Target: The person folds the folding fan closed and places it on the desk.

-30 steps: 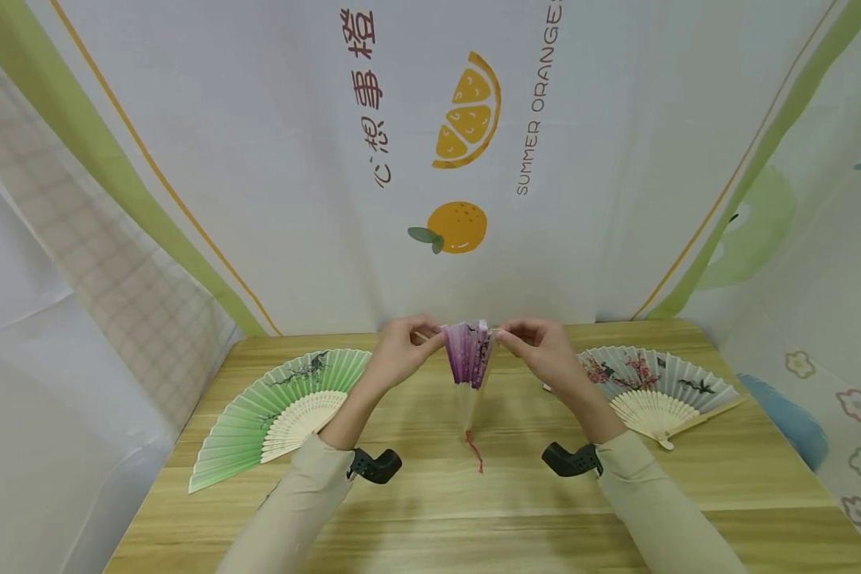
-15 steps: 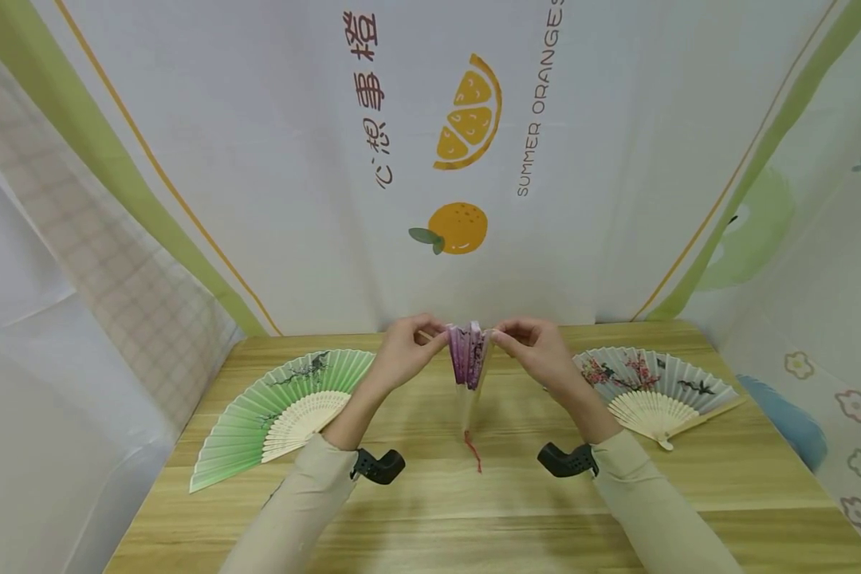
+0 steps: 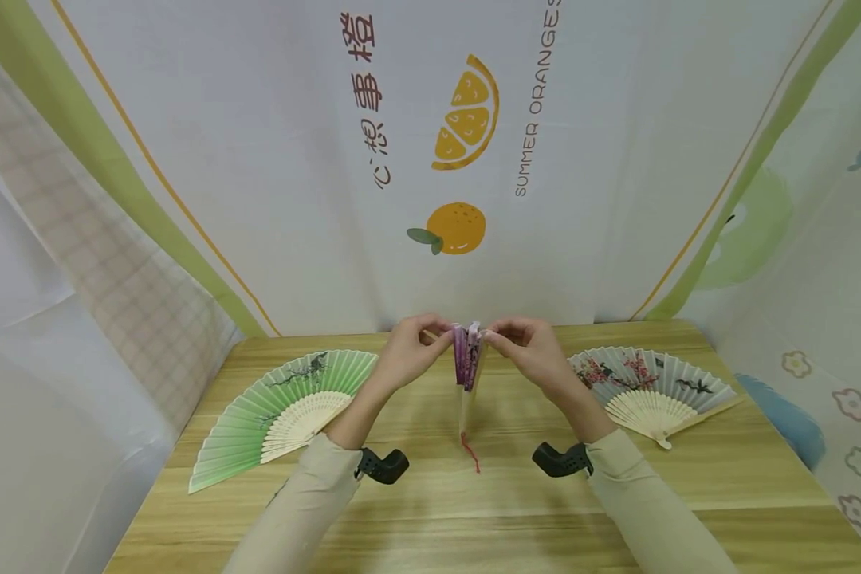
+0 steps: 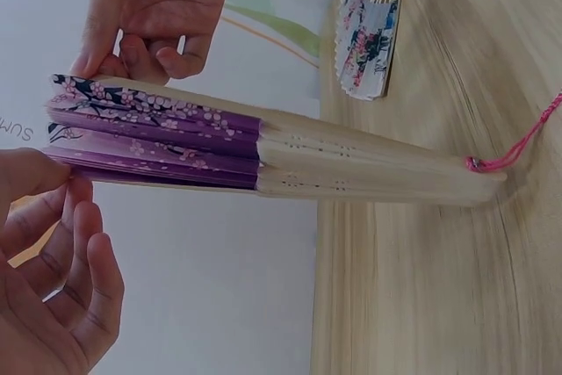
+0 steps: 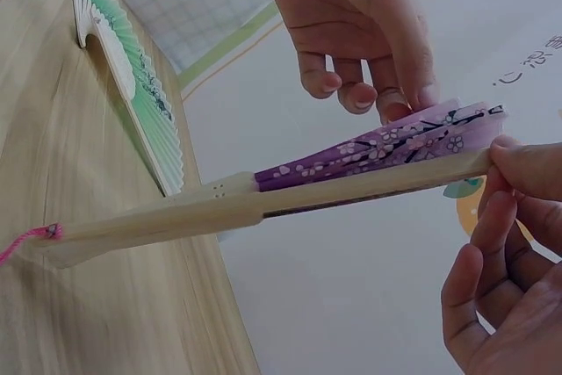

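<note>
A purple folding fan [image 3: 466, 359] with blossom print and pale wooden ribs stands nearly upright between my hands, mostly folded, its pivot end low over the table. From the pivot hangs a red tassel cord [image 3: 470, 454]. My left hand [image 3: 414, 351] pinches the fan's left outer edge near the top between thumb and finger. On the other side, my right hand [image 3: 531, 351] pinches the top of the right guard stick. The right wrist view shows that plain guard [image 5: 369, 186] lying along the pleats, which are slightly spread at the top.
A spread green fan [image 3: 237, 430] lies on the wooden table [image 3: 473, 534] beside my left forearm. Near my right forearm lies a spread white fan [image 3: 653, 383] with red blossoms. A printed white curtain [image 3: 316, 263] hangs behind the table's far edge.
Both hands have come closer together, and the purple fan between them has narrowed from a partly spread wedge to a nearly folded stack. The other two fans lie where they were.
</note>
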`<state>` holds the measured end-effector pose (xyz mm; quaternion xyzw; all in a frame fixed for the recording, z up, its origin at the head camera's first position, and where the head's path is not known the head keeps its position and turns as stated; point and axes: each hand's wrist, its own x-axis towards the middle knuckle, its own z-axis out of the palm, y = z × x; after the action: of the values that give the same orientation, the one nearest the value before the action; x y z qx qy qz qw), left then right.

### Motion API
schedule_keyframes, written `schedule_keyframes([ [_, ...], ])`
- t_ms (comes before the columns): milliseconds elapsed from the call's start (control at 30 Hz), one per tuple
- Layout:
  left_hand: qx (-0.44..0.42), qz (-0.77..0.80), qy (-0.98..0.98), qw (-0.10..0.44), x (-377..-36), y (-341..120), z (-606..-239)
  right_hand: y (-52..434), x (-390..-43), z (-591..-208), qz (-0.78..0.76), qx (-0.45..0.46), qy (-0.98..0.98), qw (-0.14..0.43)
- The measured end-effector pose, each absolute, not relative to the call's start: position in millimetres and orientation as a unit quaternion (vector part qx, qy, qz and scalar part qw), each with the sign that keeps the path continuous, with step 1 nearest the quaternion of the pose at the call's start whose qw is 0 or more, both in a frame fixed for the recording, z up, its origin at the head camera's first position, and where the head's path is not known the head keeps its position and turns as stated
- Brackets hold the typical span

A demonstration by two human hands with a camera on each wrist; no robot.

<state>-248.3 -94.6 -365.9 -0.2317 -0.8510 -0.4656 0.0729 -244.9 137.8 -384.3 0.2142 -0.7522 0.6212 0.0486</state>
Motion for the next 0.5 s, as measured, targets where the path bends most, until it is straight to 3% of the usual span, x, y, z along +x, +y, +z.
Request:
schedule_keyframes([
  [500, -0.226, -0.489, -0.841, 0.057, -246.3, -97.7, -371.7, 143.0, -245.3, -386.7, 0.638, 0.214, -0.738, 0.051],
])
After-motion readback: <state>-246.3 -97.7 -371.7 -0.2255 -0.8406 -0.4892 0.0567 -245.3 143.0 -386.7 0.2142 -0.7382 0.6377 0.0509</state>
